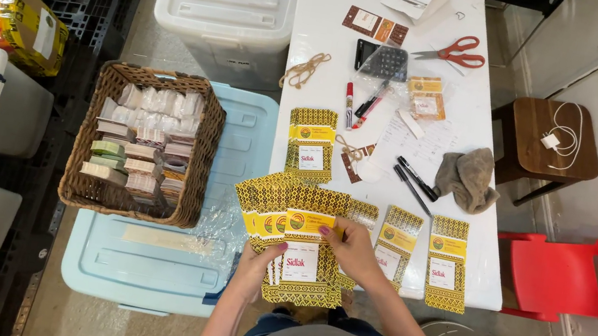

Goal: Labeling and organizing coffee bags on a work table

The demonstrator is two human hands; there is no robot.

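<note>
Both hands grip a fanned stack of yellow patterned pouches (295,243) at the near edge of the white table (329,29). Left hand (259,259) closes on the bottom left corner of the stack, with the thumb on the front of the lowest pouch and the other fingers hidden behind it. Right hand (352,247) pinches the right edge of the front pouch near its top, with the fingers curled on the yellow band. The pouches are spread like cards, and the front one shows a white label.

More pouches of the same kind lie flat on the table. One pouch (310,144) lies farther from the person, above the stack. Two pouches (397,243) (448,263) lie to the right of the right hand, side by side and slightly apart, and one more (364,212) shows partly behind the hand.

Farther on the table are red scissors (453,52), a black calculator (382,60), some pens (415,180), a grey cloth (467,177) and a bundle of string (304,70).

To the left of the table, a woven basket (132,210) with stacks of small packets stands on the lid of a light blue plastic box (139,271). A red chair (593,279) and a small brown stool (547,139) stand to the right of the table.
</note>
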